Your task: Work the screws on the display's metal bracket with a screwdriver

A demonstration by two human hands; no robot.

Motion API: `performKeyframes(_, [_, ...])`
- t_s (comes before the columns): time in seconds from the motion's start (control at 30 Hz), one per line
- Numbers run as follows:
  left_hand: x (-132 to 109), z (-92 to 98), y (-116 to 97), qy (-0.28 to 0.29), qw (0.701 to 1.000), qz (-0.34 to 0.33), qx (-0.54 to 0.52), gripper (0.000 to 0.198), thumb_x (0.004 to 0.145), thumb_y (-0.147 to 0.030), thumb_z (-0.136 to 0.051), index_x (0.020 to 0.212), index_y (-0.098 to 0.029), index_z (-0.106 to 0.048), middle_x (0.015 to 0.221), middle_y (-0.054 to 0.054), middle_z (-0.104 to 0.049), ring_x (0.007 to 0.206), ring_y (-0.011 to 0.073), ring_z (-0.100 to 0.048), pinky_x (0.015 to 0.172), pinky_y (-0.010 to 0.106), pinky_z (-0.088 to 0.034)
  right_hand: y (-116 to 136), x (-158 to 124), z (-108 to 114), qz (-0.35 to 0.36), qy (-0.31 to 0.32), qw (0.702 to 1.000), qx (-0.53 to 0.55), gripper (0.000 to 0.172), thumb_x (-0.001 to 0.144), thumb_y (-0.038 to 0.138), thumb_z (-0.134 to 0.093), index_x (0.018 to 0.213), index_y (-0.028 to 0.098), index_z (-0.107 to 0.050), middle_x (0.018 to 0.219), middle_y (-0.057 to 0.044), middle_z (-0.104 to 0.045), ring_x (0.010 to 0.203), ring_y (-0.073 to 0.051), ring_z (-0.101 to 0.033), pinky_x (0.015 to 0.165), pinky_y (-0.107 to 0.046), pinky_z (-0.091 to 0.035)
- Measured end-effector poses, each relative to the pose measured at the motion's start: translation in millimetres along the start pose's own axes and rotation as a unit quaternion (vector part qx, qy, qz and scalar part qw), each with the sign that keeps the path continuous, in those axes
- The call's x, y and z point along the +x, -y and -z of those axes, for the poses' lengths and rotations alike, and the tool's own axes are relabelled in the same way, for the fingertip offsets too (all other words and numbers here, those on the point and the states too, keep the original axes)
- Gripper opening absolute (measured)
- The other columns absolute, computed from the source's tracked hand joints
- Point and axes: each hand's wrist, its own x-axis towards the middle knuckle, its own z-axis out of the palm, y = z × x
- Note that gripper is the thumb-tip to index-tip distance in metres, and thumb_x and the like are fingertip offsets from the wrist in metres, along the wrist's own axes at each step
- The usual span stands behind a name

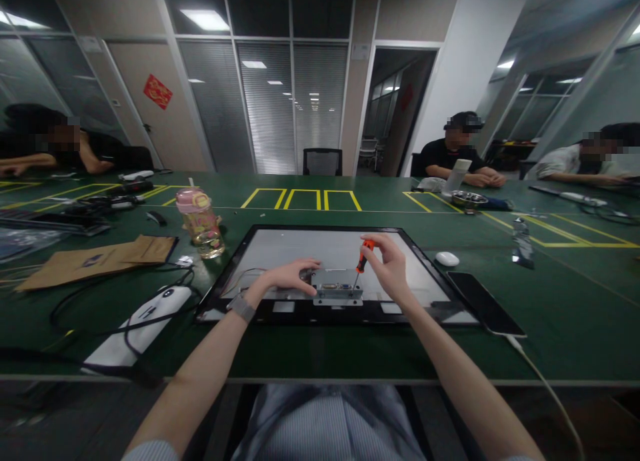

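A display panel with a black frame lies flat on the green table before me. Near its close edge sits a metal bracket with a row of connector ports. My left hand grips the bracket's left end, thumb in front and fingers behind. An orange-and-black screwdriver is pinched in my right hand, its shaft pointing down. The tip meets the bracket's right part; whether it sits in a screw is too small to tell.
To the left are a pink-lidded bottle, brown paper packaging and a white power strip with black cables. On the right lie a phone with a cable and a white earbud case. Several people sit across the table.
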Motion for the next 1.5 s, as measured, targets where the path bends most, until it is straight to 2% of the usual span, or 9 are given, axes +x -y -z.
performKeyframes(0.13, [0, -0.3, 1, 0.000, 1.000, -0.003, -0.001, 0.084, 0.062, -0.059, -0.072, 0.135, -0.029, -0.044, 0.153, 0.002, -0.028, 0.144, 0.0287, -0.013, 0.118, 0.045, -0.014, 5, 1, 2, -0.007, 0.032, 0.999, 0.027, 0.018, 0.088, 0.030, -0.056, 0.101, 0.025, -0.067, 0.096, -0.005, -0.061, 0.093, -0.022, -0.059, 0.083, -0.039, -0.048])
performKeyframes(0.27, [-1, -0.1, -3, -0.005, 1.000, -0.003, 0.002, 0.084, 0.062, -0.058, -0.073, 0.135, -0.027, -0.045, 0.153, 0.003, -0.029, 0.144, 0.0287, -0.014, 0.118, 0.044, -0.014, 5, 1, 3, -0.059, 0.074, 0.989, 0.114, 0.022, 0.092, 0.031, -0.050, 0.107, 0.025, -0.065, 0.097, -0.005, -0.065, 0.091, -0.020, -0.064, 0.082, -0.038, -0.050])
performKeyframes(0.43, [0, -0.4, -2, -0.003, 1.000, -0.006, -0.002, 0.083, 0.062, -0.058, -0.073, 0.134, -0.027, -0.046, 0.153, 0.004, -0.029, 0.144, 0.0285, -0.014, 0.118, 0.044, -0.013, -7, 2, 4, -0.068, 0.036, 0.990, 0.114, 0.015, 0.083, 0.028, -0.065, 0.097, 0.024, -0.066, 0.086, -0.003, -0.063, 0.080, -0.017, -0.062, 0.074, -0.034, -0.051])
performKeyframes(0.6, [-1, 0.6, -1, -0.002, 1.000, 0.001, 0.000, 0.083, 0.062, -0.058, -0.073, 0.134, -0.027, -0.045, 0.153, 0.004, -0.028, 0.144, 0.0284, -0.014, 0.117, 0.045, -0.015, -8, 3, 3, -0.065, 0.035, 0.988, 0.133, 0.012, 0.079, 0.031, -0.068, 0.087, 0.023, -0.068, 0.085, -0.003, -0.060, 0.080, -0.018, -0.060, 0.071, -0.033, -0.051])
performKeyframes(0.83, [-4, 1.6, -7, -0.005, 1.000, 0.009, 0.001, 0.084, 0.062, -0.057, -0.074, 0.134, -0.026, -0.046, 0.153, 0.004, -0.029, 0.144, 0.0278, -0.014, 0.118, 0.043, -0.015, -2, 3, -3, -0.126, 0.111, 0.952, 0.257, 0.024, 0.090, 0.043, -0.052, 0.101, 0.025, -0.063, 0.086, -0.004, -0.067, 0.084, -0.020, -0.065, 0.080, -0.040, -0.052])
performKeyframes(1.03, [-2, 0.7, -2, -0.007, 1.000, 0.003, -0.006, 0.082, 0.062, -0.057, -0.074, 0.133, -0.029, -0.046, 0.152, 0.003, -0.030, 0.144, 0.0282, -0.015, 0.118, 0.045, -0.014, 1, 2, -4, -0.121, 0.086, 0.960, 0.238, 0.023, 0.082, 0.048, -0.062, 0.081, 0.025, -0.064, 0.090, -0.003, -0.064, 0.092, -0.021, -0.062, 0.088, -0.041, -0.050])
performKeyframes(1.2, [-2, 1.0, -1, -0.001, 1.000, 0.003, -0.001, 0.083, 0.062, -0.058, -0.073, 0.134, -0.028, -0.045, 0.153, 0.004, -0.028, 0.144, 0.0284, -0.014, 0.117, 0.045, -0.014, -2, 3, -3, -0.153, 0.089, 0.950, 0.256, 0.024, 0.087, 0.046, -0.056, 0.097, 0.026, -0.063, 0.082, -0.002, -0.064, 0.081, -0.019, -0.064, 0.081, -0.038, -0.052])
performKeyframes(1.4, [-2, -0.1, -5, -0.013, 1.000, -0.005, 0.001, 0.081, 0.061, -0.054, -0.075, 0.132, -0.025, -0.048, 0.151, 0.006, -0.032, 0.143, 0.0279, -0.018, 0.118, 0.041, -0.015, -7, 3, -3, -0.131, 0.062, 0.961, 0.237, 0.024, 0.083, 0.048, -0.060, 0.088, 0.025, -0.066, 0.092, -0.003, -0.065, 0.092, -0.022, -0.062, 0.089, -0.041, -0.049])
performKeyframes(1.5, [-2, -0.1, -4, -0.013, 1.000, -0.003, -0.003, 0.082, 0.061, -0.056, -0.075, 0.132, -0.026, -0.048, 0.152, 0.005, -0.031, 0.143, 0.0283, -0.017, 0.118, 0.043, -0.015, -8, 2, -2, -0.135, 0.072, 0.964, 0.217, 0.024, 0.083, 0.046, -0.060, 0.095, 0.026, -0.067, 0.089, -0.003, -0.066, 0.089, -0.021, -0.063, 0.087, -0.040, -0.050])
